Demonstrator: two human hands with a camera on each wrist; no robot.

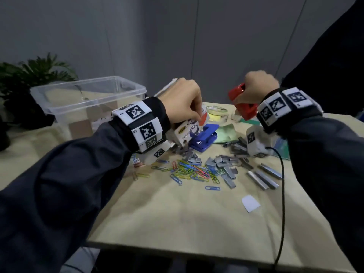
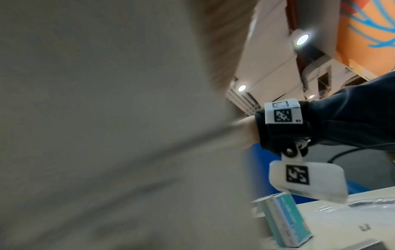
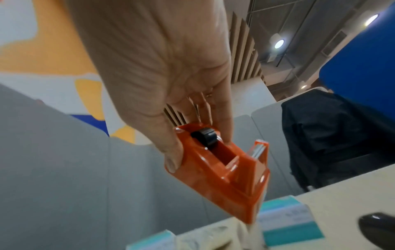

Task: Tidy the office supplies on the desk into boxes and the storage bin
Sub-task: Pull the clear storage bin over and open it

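Returning the red tape dispenser [image 1: 241,102] to its white carton [image 1: 187,131] is judged the step in hand. The dispenser is gripped aloft by the right hand [image 1: 258,85], at 1 o'clock from the paper clips [image 1: 193,171]. The carton's flap is pinched by the left hand [image 1: 182,101], at 12 o'clock from the clips. The mouth should be held wide and steady, the narrow end entered first, and the blue hole punch [image 1: 203,137] avoided.

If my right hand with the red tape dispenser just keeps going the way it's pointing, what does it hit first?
The right hand points forward and left, holding the red tape dispenser above the desk. Nothing shows in that line before the grey partition wall, though depth is unclear.
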